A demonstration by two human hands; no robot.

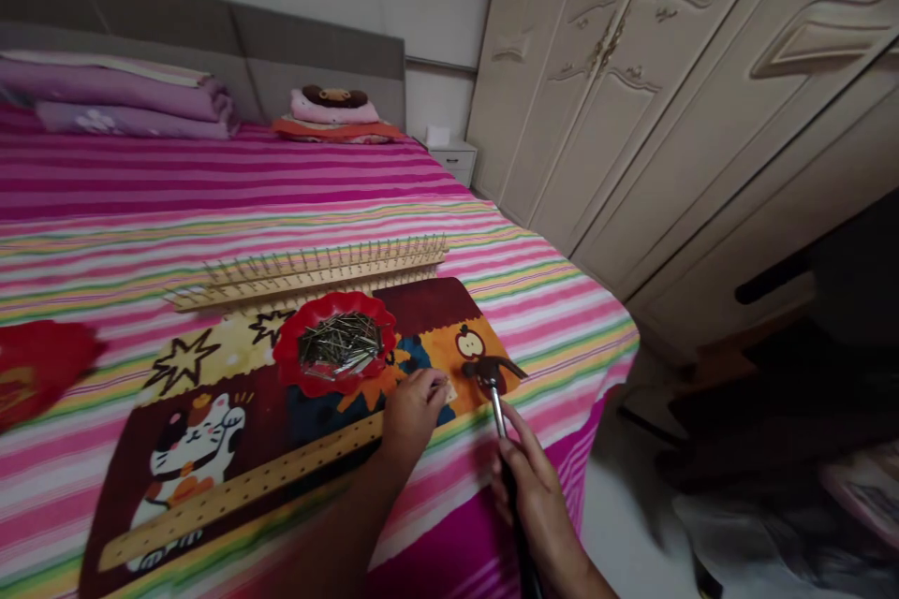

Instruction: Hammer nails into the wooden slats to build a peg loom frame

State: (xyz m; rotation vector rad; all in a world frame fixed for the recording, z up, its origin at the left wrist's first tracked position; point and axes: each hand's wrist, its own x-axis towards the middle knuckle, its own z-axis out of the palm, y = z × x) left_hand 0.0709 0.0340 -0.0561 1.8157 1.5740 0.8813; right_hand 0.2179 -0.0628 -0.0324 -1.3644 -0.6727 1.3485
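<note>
A long pale wooden strip (245, 492) with rows of small dark holes or dots lies slantwise across the front of a patterned mat (425, 304). Over the strip's right end, my left hand (413, 412) is closed in a pinch; whatever is between its fingertips is too small to make out. My right hand (537, 487) grips a claw hammer (498, 409) by its handle. The hammer's head is up, close to the right of my left hand. Behind my left hand stands a red scalloped bowl (287, 360) holding many loose nails (344, 342).
Further back lie wooden strips (330, 273) bristling with upright nails. A red object (42, 370) rests at the left on the striped bedspread (548, 290). Folded bedding (133, 103) sits near the headboard. A wardrobe (632, 94) stands right of the bed.
</note>
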